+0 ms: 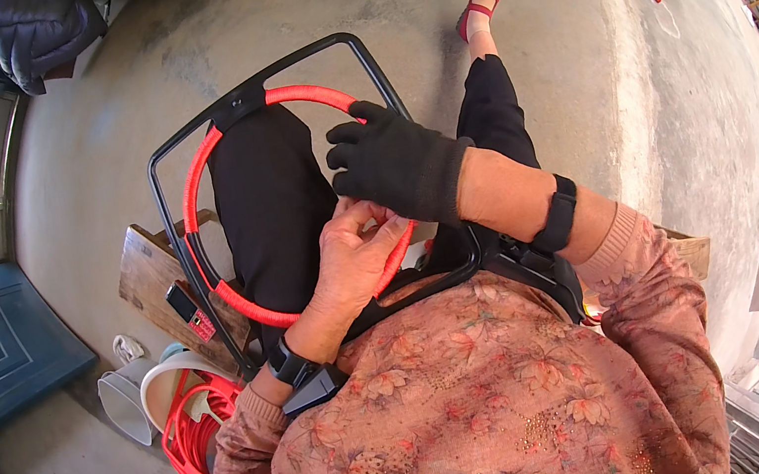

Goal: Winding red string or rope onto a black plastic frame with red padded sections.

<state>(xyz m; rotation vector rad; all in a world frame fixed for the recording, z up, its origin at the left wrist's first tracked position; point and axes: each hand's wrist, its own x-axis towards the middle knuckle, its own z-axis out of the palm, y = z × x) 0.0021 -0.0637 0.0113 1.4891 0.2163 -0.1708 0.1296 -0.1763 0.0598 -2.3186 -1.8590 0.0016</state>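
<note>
A black metal frame [376, 67] rests across my lap, holding a ring wrapped in red [201, 176]. My left hand [357, 253], bare with a dark watch at the wrist, pinches at the ring's right side, thumb and fingers together. My right hand [397, 162], in a black glove, lies over that same stretch of ring, just above the left fingers. Its fingers are curled, and what they close on is hidden under the glove. A black band [556, 212] circles my right forearm.
Left of my lap, a dark phone [181, 300] and a red item [203, 325] lie on a wooden board [151, 265]. Below stand a pale bucket [162, 379] and a bundle of red strips [207, 416]. My leg [490, 103] stretches forward.
</note>
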